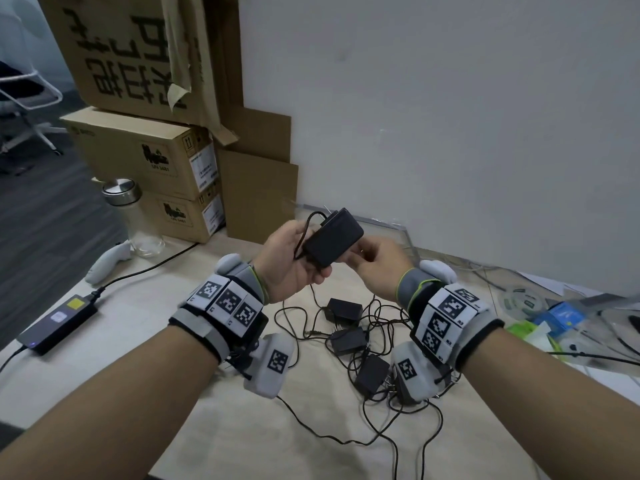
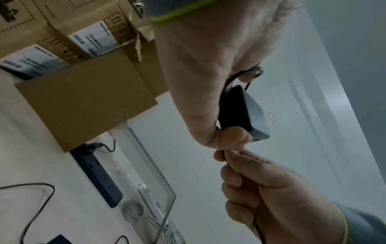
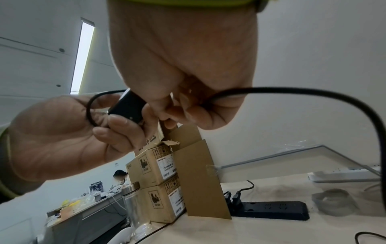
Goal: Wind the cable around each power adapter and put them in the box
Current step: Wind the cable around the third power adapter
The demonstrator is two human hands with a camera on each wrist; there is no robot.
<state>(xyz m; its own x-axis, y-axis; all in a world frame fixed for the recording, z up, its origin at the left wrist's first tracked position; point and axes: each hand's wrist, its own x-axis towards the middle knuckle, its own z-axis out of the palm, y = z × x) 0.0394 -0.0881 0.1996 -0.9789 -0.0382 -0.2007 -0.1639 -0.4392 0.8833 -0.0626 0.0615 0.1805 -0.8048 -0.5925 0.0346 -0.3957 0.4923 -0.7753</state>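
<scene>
My left hand holds a black power adapter up above the table, thumb and fingers curled round its body. A loop of its thin black cable runs over the left palm. My right hand pinches the same cable just below the adapter, fingers curled; the cable arcs away to the right. Three more black adapters lie on the table in a tangle of cables below my hands. Which box is meant I cannot tell.
Stacked cardboard boxes and flat cardboard sheets stand at the back left. A clear bottle with a metal lid, a black power brick, a black power strip and clutter at the right share the table.
</scene>
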